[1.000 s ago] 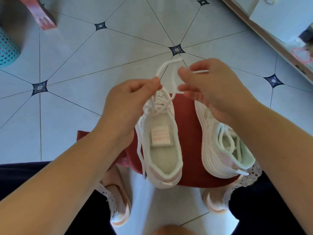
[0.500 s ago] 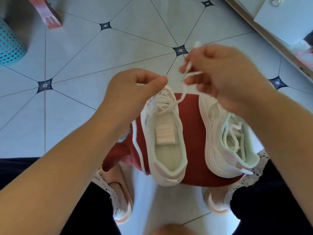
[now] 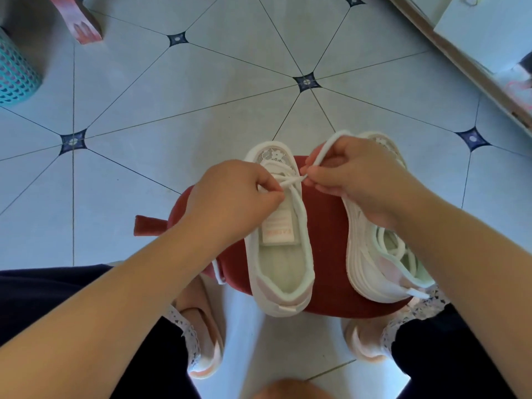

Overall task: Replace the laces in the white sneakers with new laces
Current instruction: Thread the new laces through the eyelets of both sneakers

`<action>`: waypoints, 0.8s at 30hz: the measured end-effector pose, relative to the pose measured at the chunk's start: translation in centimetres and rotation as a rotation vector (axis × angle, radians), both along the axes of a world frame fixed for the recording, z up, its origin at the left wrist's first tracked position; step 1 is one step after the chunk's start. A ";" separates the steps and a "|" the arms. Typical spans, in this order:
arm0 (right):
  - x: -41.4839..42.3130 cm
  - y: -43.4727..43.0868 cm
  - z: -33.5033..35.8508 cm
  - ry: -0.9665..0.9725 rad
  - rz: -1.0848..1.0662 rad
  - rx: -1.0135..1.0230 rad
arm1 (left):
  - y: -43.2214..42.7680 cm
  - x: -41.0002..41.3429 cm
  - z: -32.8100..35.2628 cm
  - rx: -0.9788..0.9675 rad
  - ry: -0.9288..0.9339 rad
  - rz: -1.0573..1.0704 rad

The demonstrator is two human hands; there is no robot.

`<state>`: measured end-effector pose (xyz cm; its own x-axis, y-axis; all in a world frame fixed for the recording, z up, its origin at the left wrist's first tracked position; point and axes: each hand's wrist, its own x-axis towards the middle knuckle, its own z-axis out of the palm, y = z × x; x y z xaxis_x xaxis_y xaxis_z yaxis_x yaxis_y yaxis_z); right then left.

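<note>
Both hands work low over a white sneaker (image 3: pixel 282 263): the left hand (image 3: pixel 230 197) pinches a strand of white lace (image 3: pixel 290 181) above the tongue, and the right hand (image 3: pixel 357 180) pinches the same lace just beside it, a loop arching over its knuckles. At the frame's left edge stands a teal basket (image 3: pixel 14 73); its contents cannot be seen. The second sneaker (image 3: pixel 371 272), tipped on its side under the right wrist, holds a loose lace (image 3: pixel 391 249) coiled inside. Two sneakers in all lie side by side on one round red surface (image 3: pixel 325 226), on the tiled floor (image 3: pixel 172 110).
</note>
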<state>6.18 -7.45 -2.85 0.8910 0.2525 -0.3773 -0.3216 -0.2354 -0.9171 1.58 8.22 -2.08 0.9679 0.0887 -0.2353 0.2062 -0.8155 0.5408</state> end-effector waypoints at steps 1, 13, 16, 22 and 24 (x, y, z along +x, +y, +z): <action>0.0 0.1 -0.2 0.011 0.000 0.024 | -0.1 0.0 -0.2 0.034 -0.004 -0.010; -0.4 1.0 -1.9 -0.003 -0.039 0.007 | -0.4 -0.9 -2.0 0.013 -0.049 -0.008; -0.7 1.1 -2.2 -0.008 -0.033 0.018 | -0.2 -0.9 -2.3 -0.085 -0.024 0.038; -1.0 1.1 -2.1 -0.107 0.035 -0.106 | -0.2 -0.7 -2.3 -0.207 0.006 0.087; -1.1 1.1 -2.0 -0.131 0.061 -0.142 | -0.2 -0.6 -2.2 -0.231 0.013 0.081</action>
